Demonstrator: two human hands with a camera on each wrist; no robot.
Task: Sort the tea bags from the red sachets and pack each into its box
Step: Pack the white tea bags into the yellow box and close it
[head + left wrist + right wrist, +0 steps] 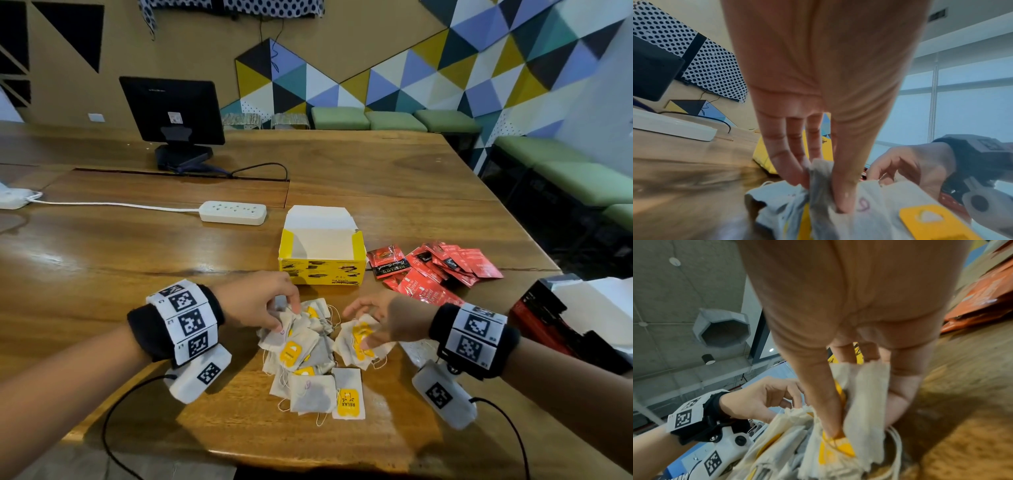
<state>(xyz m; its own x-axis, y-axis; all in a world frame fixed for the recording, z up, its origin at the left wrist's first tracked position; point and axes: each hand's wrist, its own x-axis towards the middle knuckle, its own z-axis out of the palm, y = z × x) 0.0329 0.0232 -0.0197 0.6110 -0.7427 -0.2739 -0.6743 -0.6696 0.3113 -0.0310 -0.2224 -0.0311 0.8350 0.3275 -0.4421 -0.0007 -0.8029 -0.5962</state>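
A heap of pale tea bags [310,363] with yellow tags lies on the wooden table [137,246] before me. My left hand [274,308] pinches a bunch of tea bags [822,181] at the heap's left, thumb against fingers. My right hand [368,325] grips another bunch of tea bags [865,402] at the heap's right, thumb on a yellow tag [838,446]. Behind the heap stands the open yellow box [322,253], seemingly empty. Red sachets [442,270] lie piled to its right. A red and black box [548,318] sits at the far right, partly hidden.
A white power strip [233,212] with its cord lies left of the yellow box. A black monitor [173,113] stands further back. Green benches [565,174] line the wall beyond the table's right edge. Wrist camera cables [113,428] trail off the near edge.
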